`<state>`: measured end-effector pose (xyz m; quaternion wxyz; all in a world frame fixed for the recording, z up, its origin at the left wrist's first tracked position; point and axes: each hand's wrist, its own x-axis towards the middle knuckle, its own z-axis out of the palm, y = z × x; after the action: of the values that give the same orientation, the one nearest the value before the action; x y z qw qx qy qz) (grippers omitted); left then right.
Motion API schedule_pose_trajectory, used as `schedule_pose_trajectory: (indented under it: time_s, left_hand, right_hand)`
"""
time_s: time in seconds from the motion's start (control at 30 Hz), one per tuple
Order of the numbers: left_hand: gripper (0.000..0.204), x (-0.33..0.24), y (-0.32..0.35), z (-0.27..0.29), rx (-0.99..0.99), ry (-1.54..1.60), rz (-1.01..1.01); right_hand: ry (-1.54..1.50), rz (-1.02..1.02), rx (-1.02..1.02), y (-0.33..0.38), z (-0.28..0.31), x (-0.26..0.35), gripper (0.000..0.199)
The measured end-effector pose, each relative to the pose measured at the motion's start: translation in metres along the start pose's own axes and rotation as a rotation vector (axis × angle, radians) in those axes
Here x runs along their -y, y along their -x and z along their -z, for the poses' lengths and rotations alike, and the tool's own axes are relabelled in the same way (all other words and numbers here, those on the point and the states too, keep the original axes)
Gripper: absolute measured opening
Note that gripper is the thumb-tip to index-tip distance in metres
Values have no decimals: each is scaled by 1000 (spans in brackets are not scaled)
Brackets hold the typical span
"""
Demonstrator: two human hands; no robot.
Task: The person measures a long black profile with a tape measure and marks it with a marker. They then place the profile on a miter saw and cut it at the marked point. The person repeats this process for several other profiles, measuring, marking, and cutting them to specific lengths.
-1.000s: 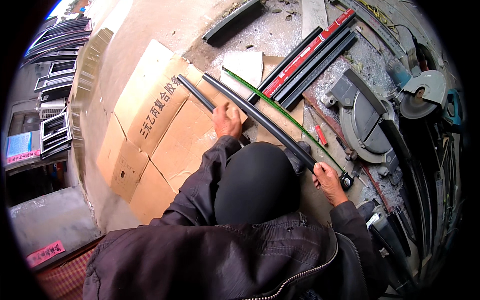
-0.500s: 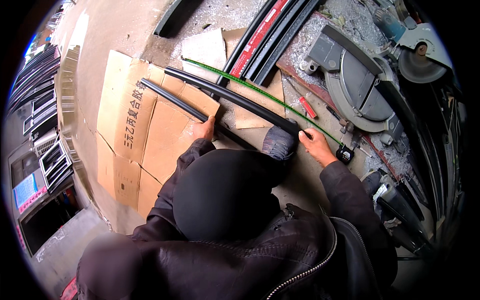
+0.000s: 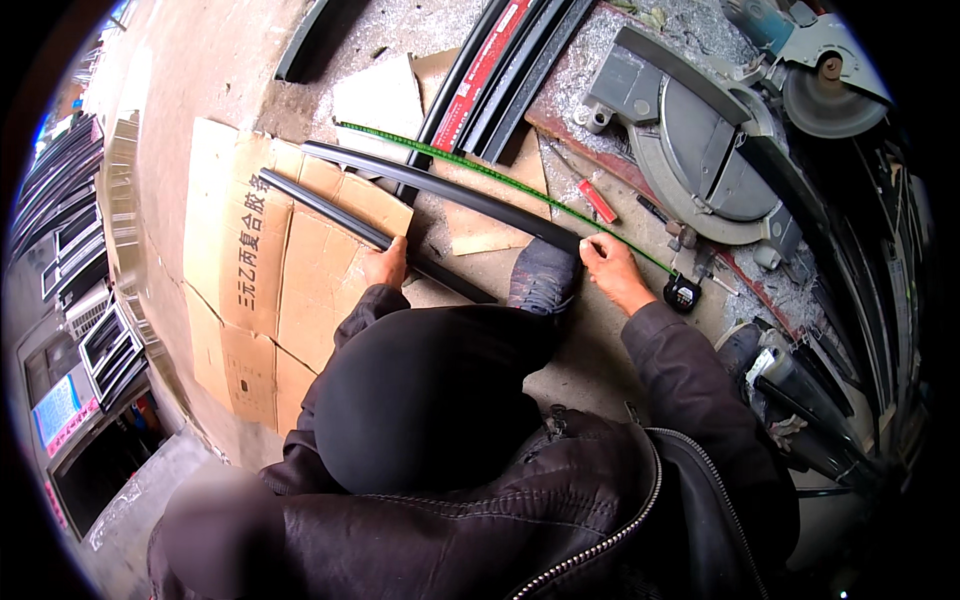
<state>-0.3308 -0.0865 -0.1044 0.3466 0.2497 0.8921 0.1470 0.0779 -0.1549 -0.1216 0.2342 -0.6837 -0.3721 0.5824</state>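
Note:
My left hand (image 3: 385, 263) is closed around a slim dark grey profile strip (image 3: 325, 208), which lies slanting over the cardboard's right part. My right hand (image 3: 612, 272) pinches the near end of a longer black bar (image 3: 440, 186). That bar runs up and left, its far end near the top of the cardboard. Roughly alongside it stretches the green blade (image 3: 500, 178) of a tape measure (image 3: 682, 292), whose black case rests just right of my right hand. A dark shoe (image 3: 543, 277) stands between my hands, beside the bar's near end.
Flattened cardboard (image 3: 225, 350) covers the floor at left. Dark profiles with a red label (image 3: 482, 75) lie at the top. A mitre saw (image 3: 690, 150) with a round blade (image 3: 835, 100) stands at right, among metal shavings. A red-handled tool (image 3: 597, 201) lies near it.
The whole view has shifted, so most things sit further left. My right fingers have drawn together at the bar's end, where the thumb stood apart before. My left hand keeps its hold.

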Motion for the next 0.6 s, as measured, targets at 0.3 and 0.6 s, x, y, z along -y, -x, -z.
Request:
schedule_pose_trajectory:
  time_s: [0.3,0.6]
  left_hand:
    - [44,0,15,0,169,288,57]
    - [35,-8,16,-3,297,537,61]
  right_hand:
    - [-26,69,-60,0,-11,15,24]
    - [17,143,-121,-8,-20,7,20]
